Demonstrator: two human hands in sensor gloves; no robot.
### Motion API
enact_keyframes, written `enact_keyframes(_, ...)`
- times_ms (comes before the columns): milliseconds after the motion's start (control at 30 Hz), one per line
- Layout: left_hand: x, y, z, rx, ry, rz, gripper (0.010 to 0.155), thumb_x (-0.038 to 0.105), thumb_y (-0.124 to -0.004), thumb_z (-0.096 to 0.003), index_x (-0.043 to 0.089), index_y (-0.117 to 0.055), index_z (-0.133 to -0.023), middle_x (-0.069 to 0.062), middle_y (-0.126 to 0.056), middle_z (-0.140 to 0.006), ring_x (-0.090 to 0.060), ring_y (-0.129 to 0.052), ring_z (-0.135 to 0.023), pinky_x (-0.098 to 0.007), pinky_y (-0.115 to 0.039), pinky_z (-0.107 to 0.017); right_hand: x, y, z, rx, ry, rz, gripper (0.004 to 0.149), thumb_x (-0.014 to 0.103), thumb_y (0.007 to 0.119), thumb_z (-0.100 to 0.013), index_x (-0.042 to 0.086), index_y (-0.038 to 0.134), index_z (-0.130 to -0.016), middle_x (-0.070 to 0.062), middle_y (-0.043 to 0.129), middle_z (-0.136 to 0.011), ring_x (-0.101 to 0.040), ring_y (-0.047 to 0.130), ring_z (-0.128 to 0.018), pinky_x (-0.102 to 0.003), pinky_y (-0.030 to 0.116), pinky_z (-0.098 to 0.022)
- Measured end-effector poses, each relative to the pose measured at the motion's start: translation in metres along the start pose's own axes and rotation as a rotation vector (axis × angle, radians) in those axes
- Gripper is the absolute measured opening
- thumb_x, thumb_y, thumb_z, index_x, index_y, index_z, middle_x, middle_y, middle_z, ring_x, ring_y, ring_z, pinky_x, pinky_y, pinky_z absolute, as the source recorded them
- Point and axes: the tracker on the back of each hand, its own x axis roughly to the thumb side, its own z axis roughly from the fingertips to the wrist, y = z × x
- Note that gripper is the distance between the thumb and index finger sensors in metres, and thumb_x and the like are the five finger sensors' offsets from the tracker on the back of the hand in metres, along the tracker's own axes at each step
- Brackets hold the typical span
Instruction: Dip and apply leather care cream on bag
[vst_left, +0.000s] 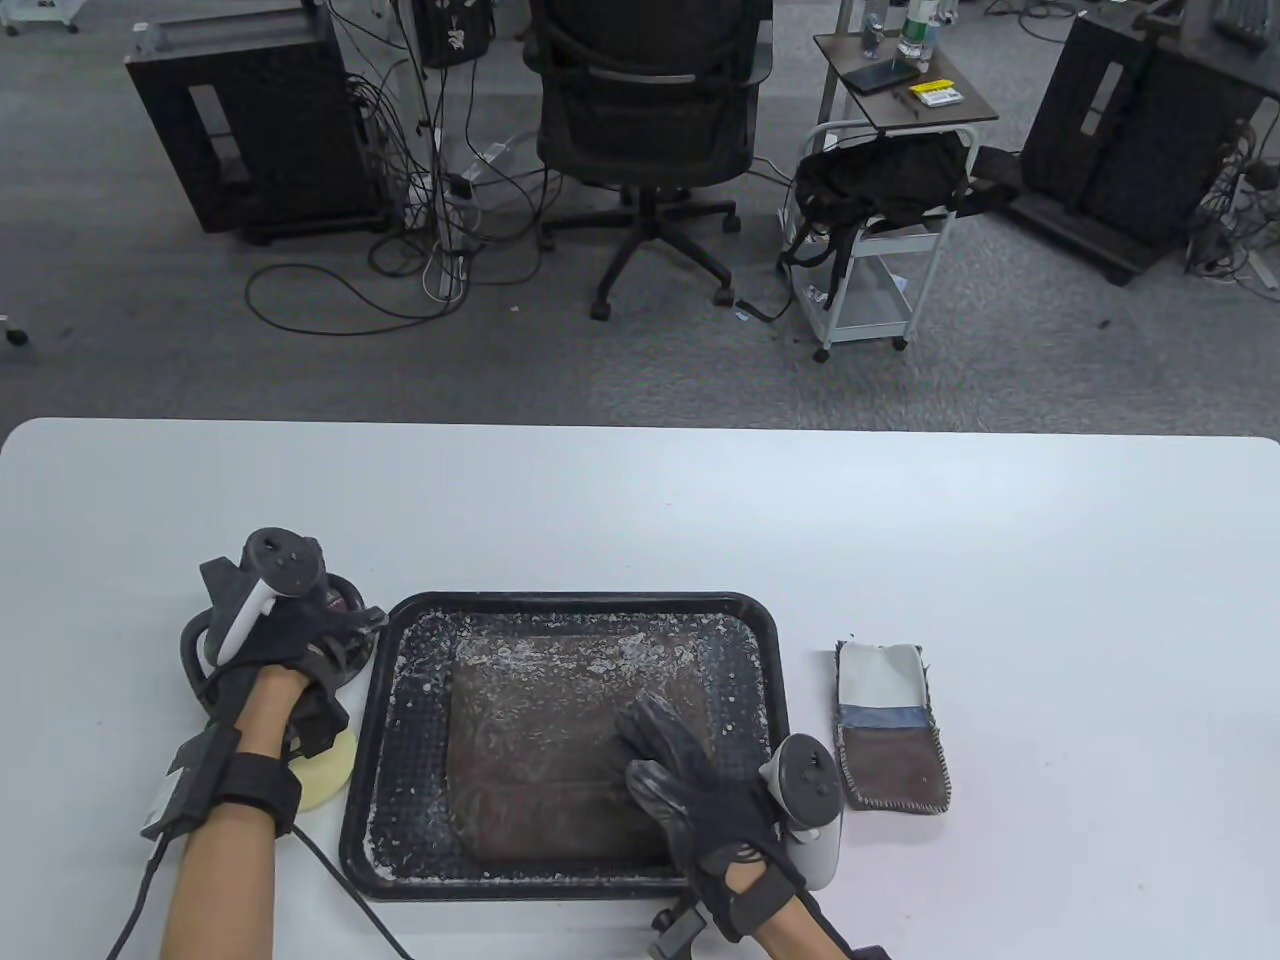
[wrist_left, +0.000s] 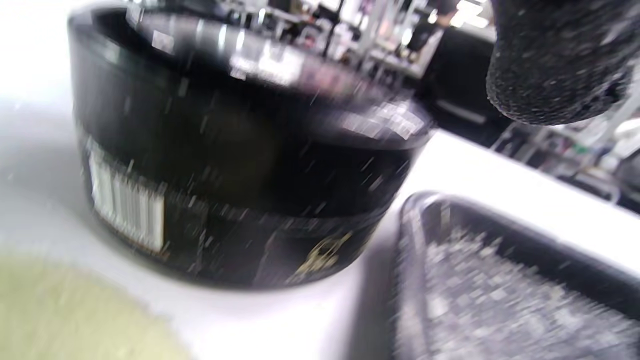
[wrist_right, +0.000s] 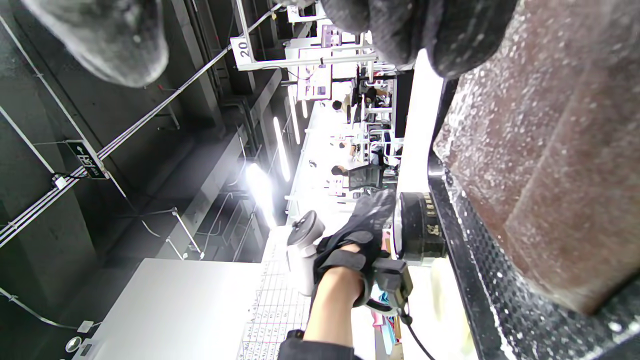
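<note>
1. Under the left hand (vst_left: 275, 655) sits the cream jar (wrist_left: 235, 165), a squat black tub just left of the tray. The hand covers the jar from above, so I'd call this the dipping step. Whether the fingers are curled round the jar or reaching into it I can't tell; the left wrist view is blurry and only shows one gloved fingertip (wrist_left: 555, 65) hanging above the rim.

2. Just behind that wrist lies a pale yellow sponge (vst_left: 325, 775) on the table, not in either hand.

3. The right hand (vst_left: 690, 775) rests flat on the bag (vst_left: 560, 740), fingers spread and straight, pressing its near right part. Looks like it's pinning the bag rather than rubbing.

4. The bag itself is brown leather, lying flat inside the black tray (vst_left: 400, 620), speckled with white flecks; so is the tray floor around it.

5. Next move, my guess: get cream onto something, probably the sponge, then bring it across to the leather beside the holding hand. That needs the left hand to lift cleanly off the jar without tipping it.

6. To the right of the holding hand, off the tray, is a folded cloth (vst_left: 892, 725), untouched.

7. Surface is a plain white table (vst_left: 900, 540). Beyond it: grey carpet, an office chair (vst_left: 645, 110), a small trolley (vst_left: 880, 240), dark cabinets and loose cables.
</note>
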Motion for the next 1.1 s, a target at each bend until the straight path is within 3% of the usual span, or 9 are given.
enact_keyframes(233,0.032,0.036,0.063,0.084,-0.207,-0.065,0.1,0.069,-0.085,-0.0312,0.033,-0.028,-0.106,0.001,-0.021,-0.117,-0.042,-0.032,-0.11,-0.068,-0.045,-0.075,0.017,-0.01,0.004,-0.051,-0.061,0.115,0.089,0.054,0.075,-0.048,0.007,0.031,-0.109,-0.026,0.033,-0.11,-0.054,0.051,-0.095,-0.062,0.063,-0.063)
enact_keyframes(433,0.065,0.03,0.137,0.141,-0.395,-0.091,0.102,0.07,-0.084,-0.0312,0.032,-0.027,-0.106,-0.003,-0.019,-0.117,-0.042,-0.029,-0.111,-0.068,-0.043,-0.076,0.028,-0.021,0.008,-0.107,-0.097,0.245,0.09,0.052,0.078,-0.046,0.007,0.033,-0.109,-0.025,0.033,-0.11,-0.055,0.046,-0.096,-0.065,0.055,-0.066)
enact_keyframes(567,0.083,0.003,0.175,0.165,-0.615,-0.023,0.1,0.069,-0.083,-0.0326,0.031,-0.028,-0.107,-0.004,-0.023,-0.117,-0.042,-0.03,-0.111,-0.068,-0.042,-0.075,0.035,-0.031,0.011,-0.155,-0.092,0.415,0.091,0.053,0.078,-0.045,0.007,0.033,-0.109,-0.025,0.029,-0.111,-0.056,0.024,-0.098,-0.068,0.026,-0.067)
enact_keyframes(667,0.092,-0.023,0.193,0.151,-0.69,-0.03,0.1,0.07,-0.082,-0.0325,0.031,-0.028,-0.107,-0.004,-0.024,-0.117,-0.04,-0.031,-0.111,-0.068,-0.043,-0.076,0.037,-0.039,0.013,-0.166,-0.075,0.556,0.094,0.055,0.078,-0.045,0.008,0.028,-0.11,-0.024,0.022,-0.112,-0.055,0.014,-0.098,-0.068,0.015,-0.065)
enact_keyframes(767,0.098,-0.051,0.196,0.146,-0.738,-0.063,0.1,0.07,-0.082,-0.0324,0.031,-0.028,-0.107,-0.003,-0.024,-0.117,-0.04,-0.031,-0.111,-0.068,-0.043,-0.076,0.038,-0.046,0.012,-0.171,-0.059,0.747,0.095,0.055,0.078,-0.044,0.009,0.027,-0.11,-0.023,0.02,-0.112,-0.053,0.01,-0.098,-0.067,0.01,-0.064)
enact_keyframes(900,0.107,-0.083,0.196,0.063,-0.78,-0.19,0.1,0.07,-0.081,-0.0323,0.032,-0.024,-0.106,-0.001,-0.02,-0.117,-0.039,-0.025,-0.111,-0.068,-0.039,-0.076,0.035,-0.051,0.01,-0.134,-0.017,1.049,0.096,0.057,0.078,-0.043,0.012,0.027,-0.11,-0.019,0.02,-0.113,-0.046,0.007,-0.1,-0.061,0.005,-0.065)
enact_keyframes(1100,0.111,-0.115,0.193,-0.028,-0.788,-0.391,0.099,0.07,-0.077,-0.0338,0.034,-0.016,-0.104,0.002,-0.01,-0.116,-0.033,-0.011,-0.111,-0.068,-0.024,-0.078,0.021,-0.055,0.004,0.026,0.171,1.348,0.1,0.059,0.078,-0.042,0.016,0.017,-0.109,-0.014,0.005,-0.112,-0.043,-0.003,-0.098,-0.061,-0.001,-0.062)
